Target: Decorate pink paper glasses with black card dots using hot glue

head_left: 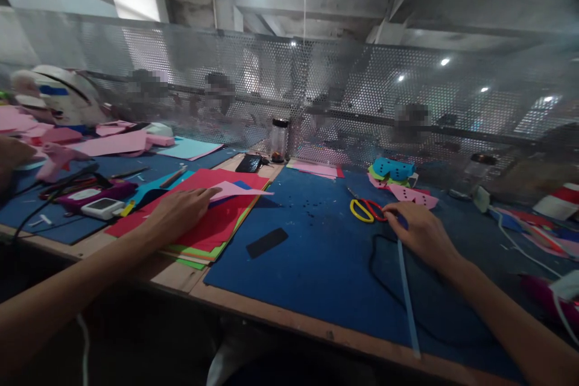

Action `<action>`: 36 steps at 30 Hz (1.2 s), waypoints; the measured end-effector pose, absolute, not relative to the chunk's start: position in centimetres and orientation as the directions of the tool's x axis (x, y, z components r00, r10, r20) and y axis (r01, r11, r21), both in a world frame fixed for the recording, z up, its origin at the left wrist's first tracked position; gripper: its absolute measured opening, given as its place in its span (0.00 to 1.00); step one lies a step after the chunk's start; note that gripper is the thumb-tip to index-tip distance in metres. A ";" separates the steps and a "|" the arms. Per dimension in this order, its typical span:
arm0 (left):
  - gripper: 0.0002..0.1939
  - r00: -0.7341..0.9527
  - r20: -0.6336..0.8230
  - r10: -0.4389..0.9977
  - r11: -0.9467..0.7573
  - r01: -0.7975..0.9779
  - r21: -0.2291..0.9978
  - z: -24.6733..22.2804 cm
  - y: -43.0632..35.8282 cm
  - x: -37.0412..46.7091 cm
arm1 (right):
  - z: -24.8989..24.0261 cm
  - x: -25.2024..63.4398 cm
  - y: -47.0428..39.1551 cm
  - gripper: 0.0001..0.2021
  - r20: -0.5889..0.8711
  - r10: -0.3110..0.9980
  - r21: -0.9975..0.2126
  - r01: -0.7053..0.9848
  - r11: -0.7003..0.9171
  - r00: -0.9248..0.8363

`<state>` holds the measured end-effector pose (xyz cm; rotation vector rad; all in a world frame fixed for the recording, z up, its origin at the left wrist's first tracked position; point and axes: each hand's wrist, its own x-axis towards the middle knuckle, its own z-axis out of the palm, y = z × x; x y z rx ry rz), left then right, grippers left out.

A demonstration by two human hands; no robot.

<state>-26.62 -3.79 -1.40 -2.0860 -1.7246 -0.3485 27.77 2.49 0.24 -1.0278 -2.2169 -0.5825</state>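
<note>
My left hand [185,211] is over a stack of red paper sheets [199,235], its fingers closed at the edge of a pink piece of paper [237,190]. A bit of blue paper shows beneath that piece. At the right, my right hand [420,229] has its fingertips closed on the red handle loop of a pair of scissors [364,210]. The scissors' other loop is yellow, and their blades point away from me. Behind my right hand sit cut pink pieces [414,195] and blue pieces [392,169] with dark dots.
A black strip [266,243] lies on the blue mat [307,289]. A lidded jar [279,140] and a phone [249,163] are near the perforated screen [271,84]. A pink glue gun [58,161] lies left; a pale strip [408,301] and dark cable run near my right arm.
</note>
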 end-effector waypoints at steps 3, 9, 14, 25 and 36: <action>0.21 0.155 0.534 0.831 -0.034 0.973 -0.229 0.0 -3.8 -26.6 | 0.4 27.6 2.4 0.08 0.693 0.520 0.124 0.793 0.597 -0.500; 0.20 0.059 0.773 0.632 0.026 0.995 -0.098 5.9 -3.0 -21.5 | 0.9 27.3 2.3 0.08 0.698 0.547 0.067 0.802 0.593 -0.463; 0.23 0.283 0.811 0.513 -0.210 0.957 -0.201 9.0 -1.1 -14.1 | 2.1 26.4 1.9 0.09 0.706 0.615 -0.137 0.783 0.606 -0.352; 0.10 0.575 0.796 0.189 -0.399 0.786 -0.473 7.8 0.5 -6.3 | 4.7 21.6 0.2 0.26 0.373 0.896 -0.916 0.059 0.397 -0.242; 0.07 0.669 0.715 0.203 -0.476 0.706 -0.525 4.2 0.6 -7.4 | 2.9 21.0 0.6 0.16 0.324 0.911 -0.938 0.036 0.344 -0.254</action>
